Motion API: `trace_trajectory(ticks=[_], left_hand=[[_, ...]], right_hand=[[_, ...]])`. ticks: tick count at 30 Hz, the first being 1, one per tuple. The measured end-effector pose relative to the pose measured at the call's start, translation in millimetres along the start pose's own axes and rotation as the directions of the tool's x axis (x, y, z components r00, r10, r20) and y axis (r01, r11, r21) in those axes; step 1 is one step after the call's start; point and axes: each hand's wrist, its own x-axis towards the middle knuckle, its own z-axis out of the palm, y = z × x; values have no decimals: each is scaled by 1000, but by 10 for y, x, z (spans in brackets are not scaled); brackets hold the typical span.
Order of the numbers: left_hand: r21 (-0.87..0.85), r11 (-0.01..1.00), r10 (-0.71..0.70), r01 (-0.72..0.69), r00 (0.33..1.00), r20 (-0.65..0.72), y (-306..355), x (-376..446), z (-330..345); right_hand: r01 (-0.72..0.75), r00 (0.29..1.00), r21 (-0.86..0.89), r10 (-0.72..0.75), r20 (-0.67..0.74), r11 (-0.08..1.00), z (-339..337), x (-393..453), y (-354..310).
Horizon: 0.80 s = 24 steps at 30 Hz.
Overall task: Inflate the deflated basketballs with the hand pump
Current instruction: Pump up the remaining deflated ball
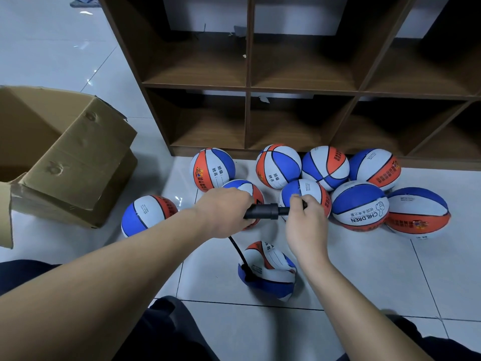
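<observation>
Gripping the black hand pump (263,211) level above the floor, I'm wrapping my left hand (223,213) round its barrel while my right hand (305,220) is clenching the handle end. Its thin black hose (238,252) is dropping down to the crumpled, deflated basketball (268,270) lying on the white tiles (364,277) between my knees. Round, firm balls (360,205) are crowding the foot of the brown shelf unit (248,87), and an open cardboard box (65,157) is sitting to my left.
</observation>
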Motion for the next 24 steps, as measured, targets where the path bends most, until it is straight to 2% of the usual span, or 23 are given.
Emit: trace_trajectory(ticks=[10,16,20,24], left_hand=[[-35,999,35,-37,998,-46,57,-6,-21],[-83,996,27,-29,999,-25,36,15,-17],[-77,997,1,0,1000,19,-20,18,-16],[-45,999,-23,25,999,35,-68,22,-6]], right_hand=[[35,998,1,-35,53,999,38,-84,-89],[-16,993,20,13,119,1000,-40,111,-30],[-138,990,77,138,13,987,-329,345,54],[-231,966,209,249,-63,950,-608,516,148]])
